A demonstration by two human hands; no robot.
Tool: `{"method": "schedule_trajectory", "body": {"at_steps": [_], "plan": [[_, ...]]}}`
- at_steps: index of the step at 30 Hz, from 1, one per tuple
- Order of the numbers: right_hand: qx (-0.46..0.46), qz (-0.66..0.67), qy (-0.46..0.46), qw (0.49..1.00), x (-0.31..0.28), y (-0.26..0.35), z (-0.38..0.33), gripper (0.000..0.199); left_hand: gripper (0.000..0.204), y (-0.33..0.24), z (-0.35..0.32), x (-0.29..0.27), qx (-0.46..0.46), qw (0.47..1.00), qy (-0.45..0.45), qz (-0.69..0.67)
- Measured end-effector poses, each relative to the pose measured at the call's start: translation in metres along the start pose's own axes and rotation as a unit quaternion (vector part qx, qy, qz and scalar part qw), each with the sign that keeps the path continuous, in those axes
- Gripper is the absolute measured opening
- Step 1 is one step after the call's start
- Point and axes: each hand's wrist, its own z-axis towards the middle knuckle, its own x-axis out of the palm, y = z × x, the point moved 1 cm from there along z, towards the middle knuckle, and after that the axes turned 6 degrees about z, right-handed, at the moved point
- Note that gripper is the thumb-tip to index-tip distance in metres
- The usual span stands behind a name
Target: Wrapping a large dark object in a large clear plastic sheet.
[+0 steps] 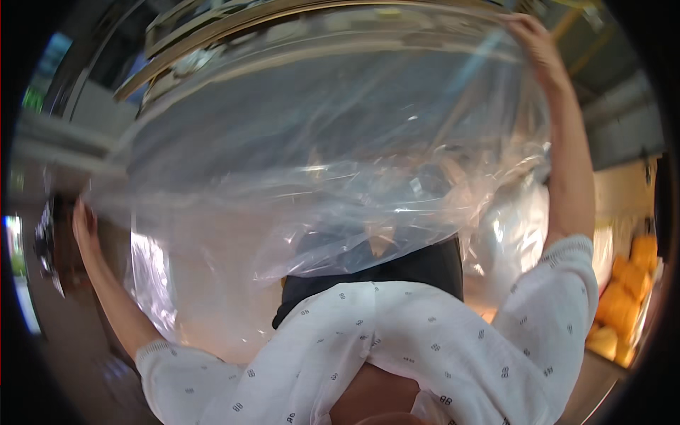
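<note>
Okay, so the big clear plastic sheet [283,142] spreads across the front of the body, between both hands. I'd pull evenly on both sides, since the near part looks pretty crinkled. Left hand [85,223] sits low, way out to the side, fingertips pinching the edge; right hand [535,42] reaches far forward, pinching the other side.

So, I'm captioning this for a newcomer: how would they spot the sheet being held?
Start at the white patterned shirt along the bottom; follow both bare arms outward. From the left hand at left to the right hand at top right spans the clear plastic sheet. Unlike the opaque orange objects at far right, it is transparent, with bright glints.
</note>
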Motion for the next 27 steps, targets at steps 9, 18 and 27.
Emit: {"method": "schedule_trajectory", "body": {"at_steps": [9, 18, 27], "plan": [[-0.035, -0.307, -0.222, 0.925, -0.070, -0.180, -0.017, 0.032, 0.029, 0.040, 0.014, 0.277, 0.232, 0.928, -0.140, 0.255], [0.039, -0.198, -0.186, 0.962, -0.067, -0.196, 0.004, 0.020, 0.023, 0.024, 0.018, 0.307, 0.161, 0.978, -0.090, 0.097], [0.052, -0.250, -0.220, 0.942, -0.066, -0.187, 0.020, 0.030, 0.021, 0.026, 0.038, 0.305, 0.104, 0.973, -0.134, 0.156]]}}
